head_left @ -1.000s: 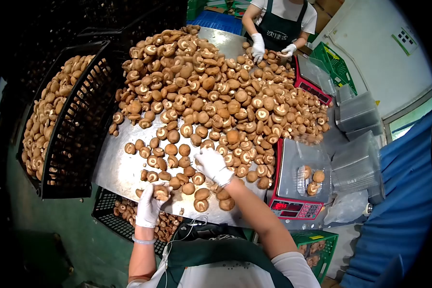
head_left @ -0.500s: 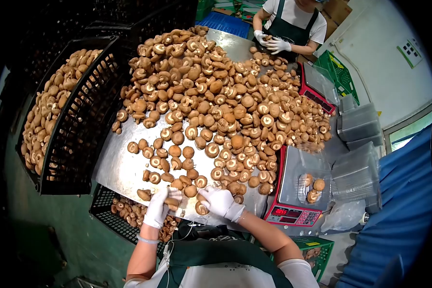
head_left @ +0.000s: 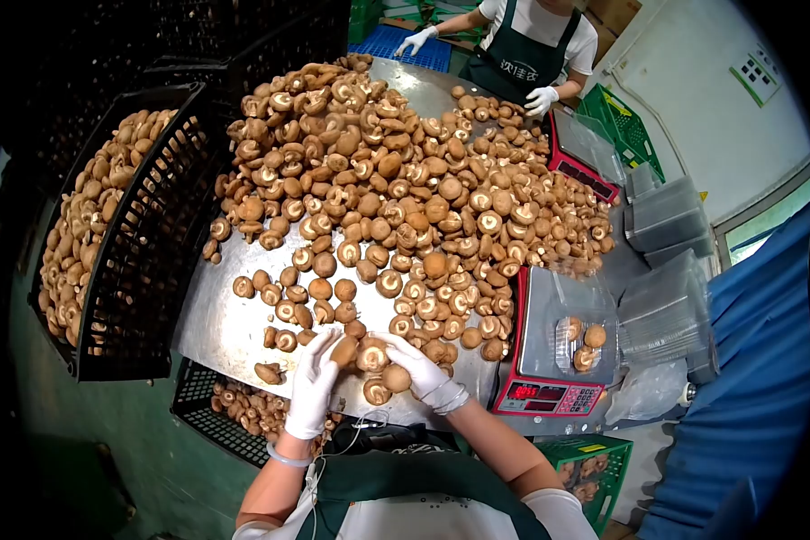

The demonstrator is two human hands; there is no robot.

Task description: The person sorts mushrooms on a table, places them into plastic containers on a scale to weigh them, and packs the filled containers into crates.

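Observation:
At the near edge of the metal table (head_left: 229, 315), both white-gloved hands are close together around several shiitake mushrooms. My left hand (head_left: 315, 378) is closed on a shiitake mushroom (head_left: 343, 351) between thumb and fingers. Facing it, my right hand (head_left: 412, 364) has its fingers curved on a shiitake mushroom turned stem side up (head_left: 372, 356), and a brown cap (head_left: 396, 378) sits just below that thumb. Another mushroom (head_left: 376, 391) lies on the table beneath the hands. Loose shiitakes (head_left: 321, 289) are spread beyond my fingers, in front of the big pile (head_left: 396, 171).
On the right, a red scale (head_left: 549, 396) carries a clear tray with three mushrooms. Stacked clear trays (head_left: 666, 306) stand beside it. Black crates (head_left: 121, 351) of mushrooms are at left and below the table edge. Opposite, a co-worker (head_left: 522, 54) stands near a second scale (head_left: 585, 175).
My hands have moved closer together, the left bringing its mushroom up from the table edge and the right now gripping a mushroom. The co-worker's hands have spread apart.

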